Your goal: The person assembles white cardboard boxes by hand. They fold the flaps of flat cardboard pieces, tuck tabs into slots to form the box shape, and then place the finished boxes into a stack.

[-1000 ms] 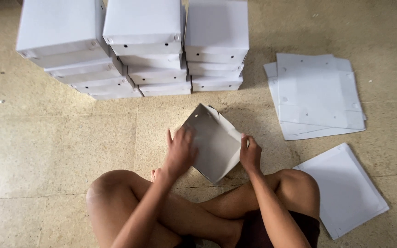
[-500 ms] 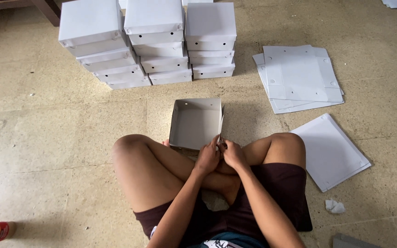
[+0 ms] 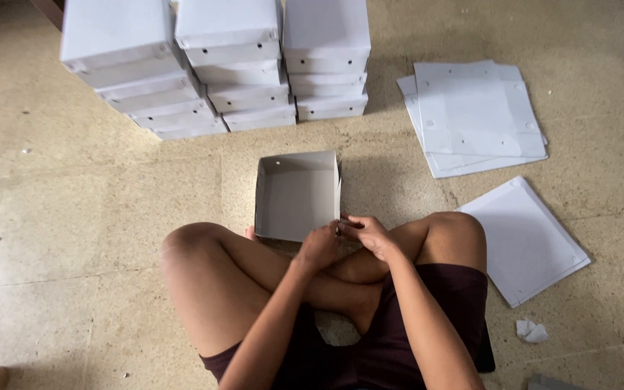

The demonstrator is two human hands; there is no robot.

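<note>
The floor (image 3: 74,217) is speckled and tan. At 12 o'clock stand three stacks of white boxes (image 3: 218,65). At 2 o'clock lies a pile of flat white sheets (image 3: 478,115), and one more flat sheet (image 3: 529,242) lies at 3 o'clock. In the middle sits an open white box (image 3: 297,195), just in front of the person's crossed legs. The left hand (image 3: 317,248) and right hand (image 3: 370,235) are close together, pinching the box's near right corner. A small crumpled paper (image 3: 532,331) lies at 4 o'clock.
</note>
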